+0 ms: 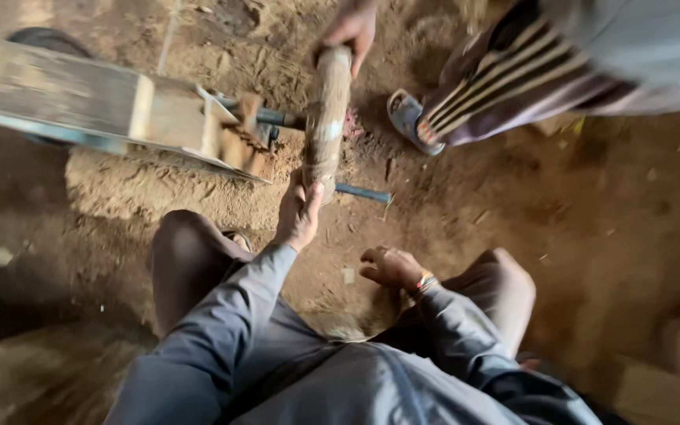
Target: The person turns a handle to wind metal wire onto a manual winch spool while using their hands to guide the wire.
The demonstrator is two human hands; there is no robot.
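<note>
a long, dusty brown cylindrical bundle wrapped in clear film (pixel 326 118) lies upright in the upper middle of the frame, over sandy brown ground (pixel 576 205). the person's left hand (pixel 299 214) grips its lower end, fingers curled around it just above the centre of the frame. another person's hand (pixel 351 30) clasps the bundle's top end at the upper edge of the picture. the person's right hand (pixel 391 266) hangs loose and half open below the centre, touching nothing that can be made out, a banded bracelet (pixel 424 283) on its wrist. both arms wear grey-blue sleeves, and the knees in dark trousers frame the lower middle.

a thin blue metal rod (pixel 362 192) passes behind the bundle's lower end. left of the bundle, a weathered wooden and metal frame (pixel 112 106) reaches in from the upper left. at the upper right, the other person's foot in a blue sandal (pixel 408 120) rests on the dirt beside a striped trouser leg (pixel 505 83).
</note>
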